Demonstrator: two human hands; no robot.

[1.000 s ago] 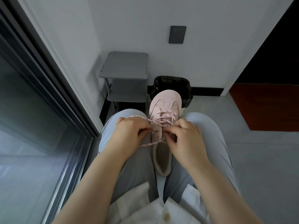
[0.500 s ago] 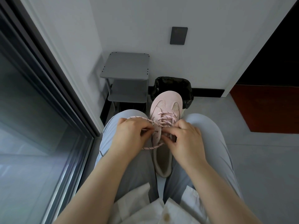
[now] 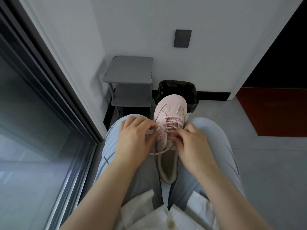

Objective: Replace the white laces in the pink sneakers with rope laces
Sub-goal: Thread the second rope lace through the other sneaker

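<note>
A pink sneaker (image 3: 171, 107) lies between my knees, toe pointing away from me. A pink rope lace with dark flecks (image 3: 172, 122) crosses its eyelets, and a loose stretch of it curves across the tongue below my hands. My left hand (image 3: 134, 140) pinches the lace at the shoe's left side, fingers curled. My right hand (image 3: 191, 143) pinches the lace at the right side of the tongue. Where the lace ends lie is hidden under my fingers.
A grey two-tier shelf (image 3: 129, 70) stands in the corner beyond my knees. A bin with a black liner (image 3: 177, 87) sits behind the shoe's toe. A glass door with a dark frame (image 3: 49, 90) runs along the left. Grey floor opens to the right.
My left hand has shifted slightly left and its fingers have spread a little. The loose lace loop now sags lower across the tongue. The shoe has stayed in place.
</note>
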